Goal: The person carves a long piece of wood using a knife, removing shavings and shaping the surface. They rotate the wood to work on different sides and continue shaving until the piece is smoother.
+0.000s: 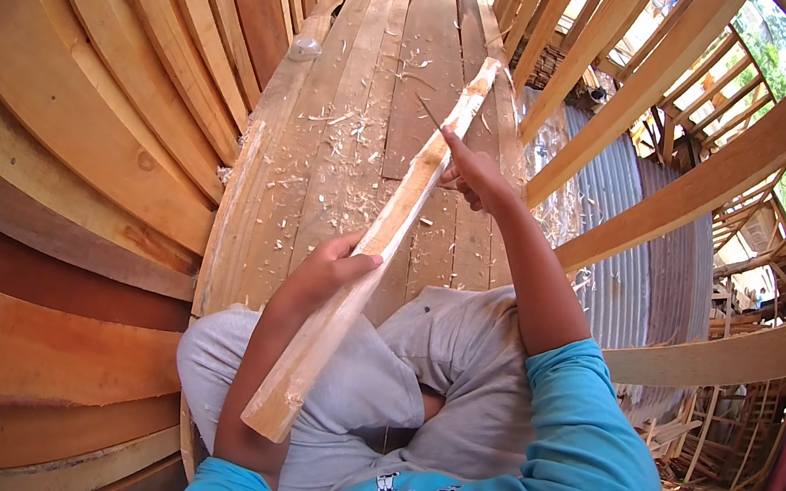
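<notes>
A long, pale strip of wood [395, 216] with rough-cut edges slants across my lap, its near end by my left forearm and its far end over the floor boards. My left hand [321, 271] is closed around it at about its middle, thumb on top. Farther up, my right hand [471, 174] is closed on a knife; the thin blade [428, 112] crosses the strip and sticks out on its left side. The handle is hidden within my fingers.
Curled wood shavings [349, 129] lie scattered over the plank floor [347, 68]. Boards [97, 134] line the left side. Wooden posts [635, 94] stand on the right, with corrugated metal sheets [618, 217] beyond them. A small clear plastic item [305, 49] sits at the floor's left edge.
</notes>
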